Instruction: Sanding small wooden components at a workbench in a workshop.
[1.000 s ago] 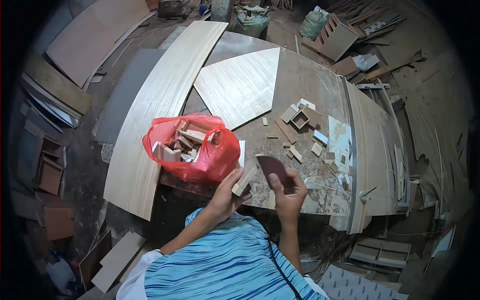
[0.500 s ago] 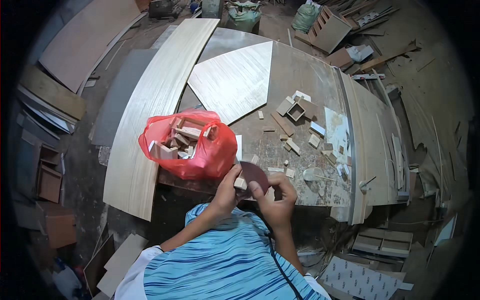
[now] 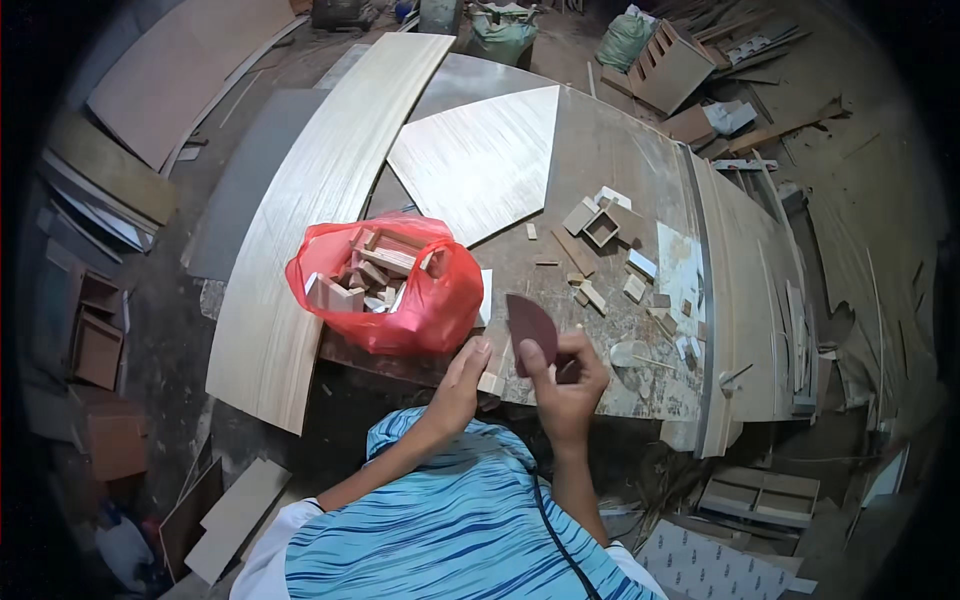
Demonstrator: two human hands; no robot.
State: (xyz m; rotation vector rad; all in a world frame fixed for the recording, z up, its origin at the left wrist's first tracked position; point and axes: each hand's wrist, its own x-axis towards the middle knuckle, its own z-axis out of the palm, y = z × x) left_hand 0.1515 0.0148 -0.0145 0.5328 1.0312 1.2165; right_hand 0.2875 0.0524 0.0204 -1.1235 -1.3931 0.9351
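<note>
Between the fingers of my left hand [image 3: 456, 395] is a small pale wooden block [image 3: 491, 383], held by the table's near edge. My right hand [image 3: 568, 402] pinches a dark red sanding disc [image 3: 530, 325], thumb on its face and fingers curled behind. The disc is curved, stands upright and is apart from the block. Just beyond my left hand sits a red plastic bag [image 3: 430, 318], its top open, filled with wood offcuts [image 3: 378, 272].
A worn table [image 3: 620, 140] carries a long pale board [image 3: 300, 220], a pale angular panel [image 3: 485, 160], a small square wooden box [image 3: 601, 229], scattered blocks [image 3: 634, 288] and a clear cup [image 3: 630, 354] with a stick. Boards and scrap lie around on the floor.
The sanding disc has come away from the block, turned more upright and curved. My right hand has shifted slightly right. My left hand still holds the block.
</note>
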